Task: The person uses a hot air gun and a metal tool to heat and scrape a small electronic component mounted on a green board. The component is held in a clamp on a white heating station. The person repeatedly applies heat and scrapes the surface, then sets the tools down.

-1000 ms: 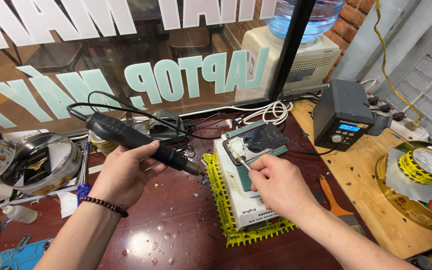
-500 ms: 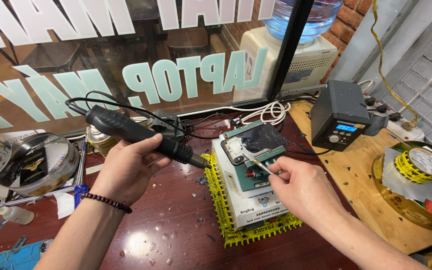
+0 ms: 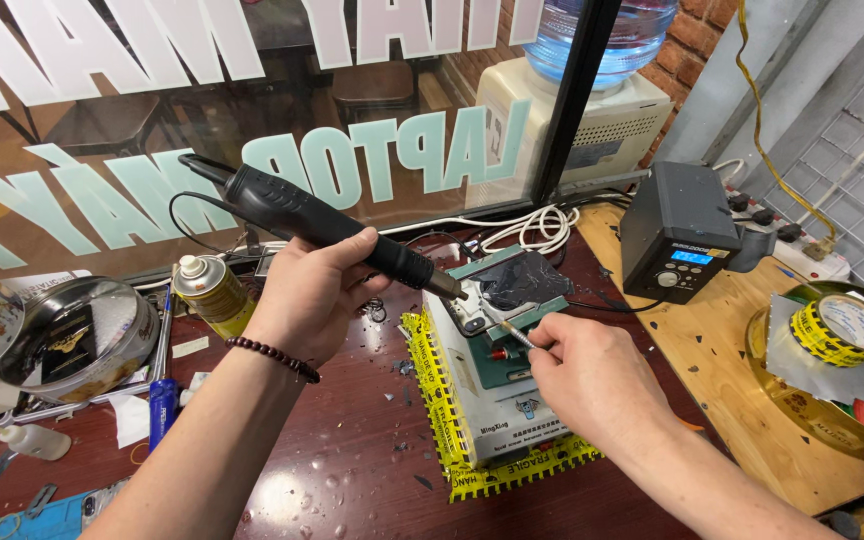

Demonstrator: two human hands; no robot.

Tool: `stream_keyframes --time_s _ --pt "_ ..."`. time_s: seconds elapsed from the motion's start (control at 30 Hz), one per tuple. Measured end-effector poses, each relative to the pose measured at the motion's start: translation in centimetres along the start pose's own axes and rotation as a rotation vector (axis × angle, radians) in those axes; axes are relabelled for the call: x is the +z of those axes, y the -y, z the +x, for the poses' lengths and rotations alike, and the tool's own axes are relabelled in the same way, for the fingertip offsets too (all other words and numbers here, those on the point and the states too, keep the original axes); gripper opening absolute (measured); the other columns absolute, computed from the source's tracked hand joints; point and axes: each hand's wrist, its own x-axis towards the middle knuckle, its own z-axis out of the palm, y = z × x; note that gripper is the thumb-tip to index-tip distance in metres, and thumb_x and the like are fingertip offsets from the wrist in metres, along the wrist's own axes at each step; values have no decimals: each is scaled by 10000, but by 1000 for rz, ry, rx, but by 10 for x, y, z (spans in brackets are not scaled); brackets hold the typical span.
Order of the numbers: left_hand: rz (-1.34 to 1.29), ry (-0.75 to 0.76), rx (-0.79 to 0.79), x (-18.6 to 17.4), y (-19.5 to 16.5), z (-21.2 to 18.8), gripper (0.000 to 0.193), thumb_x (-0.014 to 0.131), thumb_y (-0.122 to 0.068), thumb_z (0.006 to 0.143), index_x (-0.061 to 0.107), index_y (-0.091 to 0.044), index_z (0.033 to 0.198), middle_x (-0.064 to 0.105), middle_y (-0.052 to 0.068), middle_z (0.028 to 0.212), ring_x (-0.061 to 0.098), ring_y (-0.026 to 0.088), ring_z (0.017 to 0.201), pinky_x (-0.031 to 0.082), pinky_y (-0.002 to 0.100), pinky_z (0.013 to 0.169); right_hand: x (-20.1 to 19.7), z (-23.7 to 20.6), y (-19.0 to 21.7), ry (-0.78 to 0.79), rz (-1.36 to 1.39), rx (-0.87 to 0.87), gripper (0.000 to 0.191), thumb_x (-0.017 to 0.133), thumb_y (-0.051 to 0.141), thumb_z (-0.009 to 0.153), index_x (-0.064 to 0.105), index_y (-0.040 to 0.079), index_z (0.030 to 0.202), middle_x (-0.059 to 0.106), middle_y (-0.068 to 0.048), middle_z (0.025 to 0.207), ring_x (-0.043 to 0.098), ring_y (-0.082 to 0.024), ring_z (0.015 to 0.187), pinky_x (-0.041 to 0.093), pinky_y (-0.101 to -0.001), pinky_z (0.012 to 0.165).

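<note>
My left hand (image 3: 314, 293) grips a black hot-air wand (image 3: 317, 219) with a cord, its metal nozzle pointing down at a small part on a green heating platform (image 3: 497, 345). My right hand (image 3: 589, 379) pinches thin metal tweezers (image 3: 508, 331) whose tips reach the same spot by the nozzle. The platform sits on a white box (image 3: 497, 420) wrapped in yellow tape. A dark cracked phone screen (image 3: 522, 281) lies at the platform's far end.
A grey rework station (image 3: 677, 243) stands to the right on a wooden board. A yellow tape roll (image 3: 842, 329) rests in a bowl at far right. A spray can (image 3: 210, 293), round tins (image 3: 77, 338), a blue pen (image 3: 160, 410) and white cables (image 3: 527, 230) lie around.
My left hand has brought the wand's nozzle rightward and up onto the platform. My right hand shifted slightly and now holds tweezers at the nozzle tip.
</note>
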Motion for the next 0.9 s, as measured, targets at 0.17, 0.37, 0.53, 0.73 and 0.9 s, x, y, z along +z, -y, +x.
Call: stream_keyframes --time_s 0.17,0.37,0.53,0.73,0.9 --pt "38 -14 -17 10 3 9 167 684 -60 900 577 -73 1027 680 49 965 694 158 836 604 336 687 -2 5 2 18 -1 -10 158 653 170 881 750 88 975 768 -134 737 754 -300 667 569 -419 663" --pt "80 -4 -11 21 10 12 164 694 -65 908 576 -59 1022 688 63 964 677 177 837 590 335 698 0 3 -5 -29 46 -59 160 652 171 881 757 95 975 768 -136 767 758 -322 700 578 -422 661" --pt "52 2 -4 23 9 12 155 695 -61 908 580 -64 1012 681 60 959 683 169 834 594 324 688 3 2 -4 -46 33 -75 166 647 167 883 751 97 992 775 -141 804 752 -338 755 575 -436 692" --pt "62 -17 -17 17 6 9 145 699 -62 911 584 -64 1001 682 55 941 677 162 816 588 300 661 9 3 1 -2 -5 -23 183 637 193 911 737 107 1039 786 -133 857 767 -324 787 588 -437 733" --pt "58 -26 -25 12 5 7 152 695 -64 907 580 -75 1006 683 52 937 686 160 818 599 303 664 10 5 1 -43 -41 -84 189 650 198 900 750 106 1032 787 -141 859 752 -334 799 577 -438 746"
